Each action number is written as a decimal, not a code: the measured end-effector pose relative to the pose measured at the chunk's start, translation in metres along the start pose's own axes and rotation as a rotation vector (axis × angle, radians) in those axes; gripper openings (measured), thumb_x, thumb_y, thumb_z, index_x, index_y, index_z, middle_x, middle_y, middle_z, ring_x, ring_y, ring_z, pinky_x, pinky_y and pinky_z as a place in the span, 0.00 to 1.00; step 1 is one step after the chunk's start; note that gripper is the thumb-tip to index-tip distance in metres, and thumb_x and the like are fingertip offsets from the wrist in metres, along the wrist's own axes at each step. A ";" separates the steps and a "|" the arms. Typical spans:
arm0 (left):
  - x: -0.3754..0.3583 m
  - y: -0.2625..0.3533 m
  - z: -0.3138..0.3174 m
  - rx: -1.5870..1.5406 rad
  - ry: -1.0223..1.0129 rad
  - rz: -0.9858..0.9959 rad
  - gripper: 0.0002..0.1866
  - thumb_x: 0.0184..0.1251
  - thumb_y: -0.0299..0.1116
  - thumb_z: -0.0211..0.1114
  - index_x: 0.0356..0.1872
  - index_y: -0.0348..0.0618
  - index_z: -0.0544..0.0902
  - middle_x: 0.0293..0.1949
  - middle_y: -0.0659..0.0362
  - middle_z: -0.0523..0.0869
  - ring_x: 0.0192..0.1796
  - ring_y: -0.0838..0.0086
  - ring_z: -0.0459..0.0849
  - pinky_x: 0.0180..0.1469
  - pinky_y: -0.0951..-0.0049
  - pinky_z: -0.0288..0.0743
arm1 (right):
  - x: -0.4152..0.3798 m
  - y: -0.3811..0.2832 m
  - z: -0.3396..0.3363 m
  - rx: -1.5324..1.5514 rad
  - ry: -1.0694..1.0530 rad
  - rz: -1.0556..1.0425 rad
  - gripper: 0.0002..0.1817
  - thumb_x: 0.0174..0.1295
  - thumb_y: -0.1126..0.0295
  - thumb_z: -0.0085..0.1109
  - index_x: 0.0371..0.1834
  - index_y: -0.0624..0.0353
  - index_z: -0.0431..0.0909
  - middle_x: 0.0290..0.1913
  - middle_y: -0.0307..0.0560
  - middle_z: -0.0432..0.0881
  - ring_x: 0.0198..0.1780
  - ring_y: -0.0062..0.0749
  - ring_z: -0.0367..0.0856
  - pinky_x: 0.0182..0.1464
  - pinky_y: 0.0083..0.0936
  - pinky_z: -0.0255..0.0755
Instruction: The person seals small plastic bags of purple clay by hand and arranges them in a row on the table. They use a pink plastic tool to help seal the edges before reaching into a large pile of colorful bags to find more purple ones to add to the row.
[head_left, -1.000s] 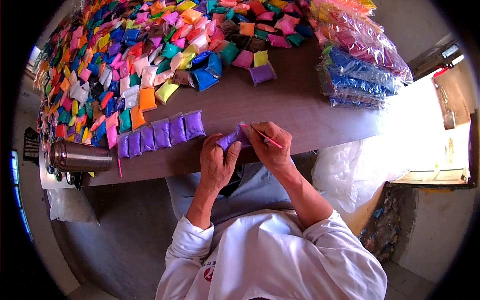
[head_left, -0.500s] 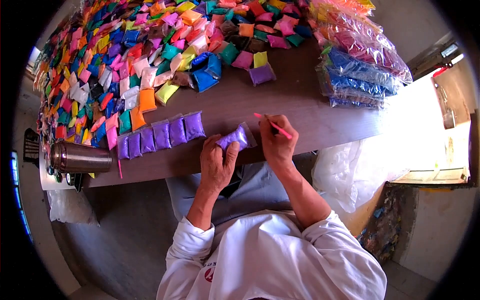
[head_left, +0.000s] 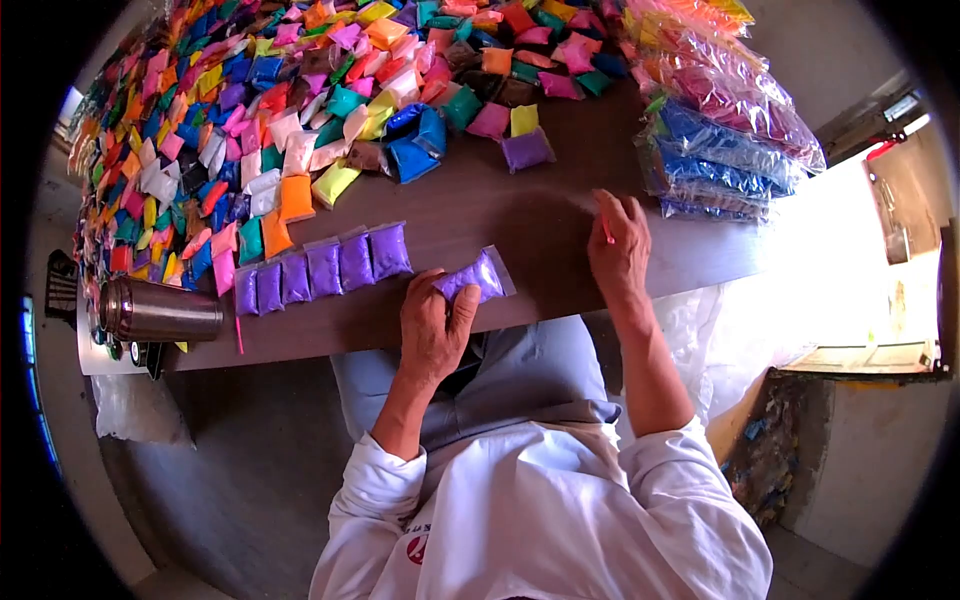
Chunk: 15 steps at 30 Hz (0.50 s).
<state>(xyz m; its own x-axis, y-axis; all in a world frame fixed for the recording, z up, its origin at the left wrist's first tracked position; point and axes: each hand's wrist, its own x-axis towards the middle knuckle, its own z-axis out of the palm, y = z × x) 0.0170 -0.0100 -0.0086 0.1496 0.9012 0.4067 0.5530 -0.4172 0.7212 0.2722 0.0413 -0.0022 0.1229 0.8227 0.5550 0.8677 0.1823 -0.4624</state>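
My left hand [head_left: 432,325] is closed on a small clear packet of purple filling [head_left: 484,272], with the thumb across its near end. The packet lies tilted at the table's near edge. Farther right, my right hand [head_left: 622,250] is raised over the table with curled fingers around a thin pink stick [head_left: 608,231]; only a short piece of it shows. To the left of my left hand stretches a slanting row of several similar purple packets [head_left: 323,268].
A large heap of multicoloured packets [head_left: 300,150] covers the table's far and left side. Stacked bags of packets [head_left: 720,150] stand at right. A metal flask [head_left: 165,310] lies on its side at left, near another thin pink stick [head_left: 239,335]. One purple packet [head_left: 527,150] lies apart.
My right hand has moved right, away from the held packet, taking the pink stick along; less of the stick shows now. My left hand and its packet have stayed almost still.
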 end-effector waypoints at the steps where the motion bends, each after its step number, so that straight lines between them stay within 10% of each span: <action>1: 0.000 0.000 0.000 0.001 0.001 0.000 0.19 0.72 0.43 0.59 0.29 0.35 0.80 0.32 0.45 0.84 0.44 0.45 0.80 0.56 0.53 0.71 | 0.007 0.011 -0.001 -0.133 -0.092 -0.021 0.23 0.52 0.82 0.59 0.54 0.56 0.77 0.45 0.55 0.80 0.49 0.52 0.79 0.52 0.38 0.73; 7: 0.002 0.002 -0.001 -0.005 0.006 -0.017 0.19 0.72 0.42 0.59 0.27 0.36 0.79 0.31 0.46 0.84 0.44 0.46 0.81 0.56 0.53 0.72 | 0.024 0.019 -0.025 -0.170 -0.149 -0.175 0.23 0.58 0.84 0.51 0.57 0.57 0.77 0.53 0.54 0.80 0.53 0.52 0.78 0.55 0.40 0.72; 15: 0.005 0.002 -0.006 -0.009 -0.060 0.078 0.18 0.69 0.45 0.62 0.30 0.37 0.83 0.28 0.48 0.83 0.38 0.50 0.82 0.56 0.55 0.72 | -0.042 -0.085 -0.018 0.888 -0.444 0.333 0.16 0.67 0.65 0.62 0.47 0.69 0.76 0.36 0.43 0.81 0.37 0.19 0.75 0.38 0.22 0.72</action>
<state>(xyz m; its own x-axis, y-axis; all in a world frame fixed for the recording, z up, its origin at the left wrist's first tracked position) 0.0141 -0.0068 -0.0020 0.2404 0.8713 0.4278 0.5303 -0.4871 0.6939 0.2017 -0.0183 0.0268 -0.0534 0.9949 0.0855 0.1351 0.0921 -0.9865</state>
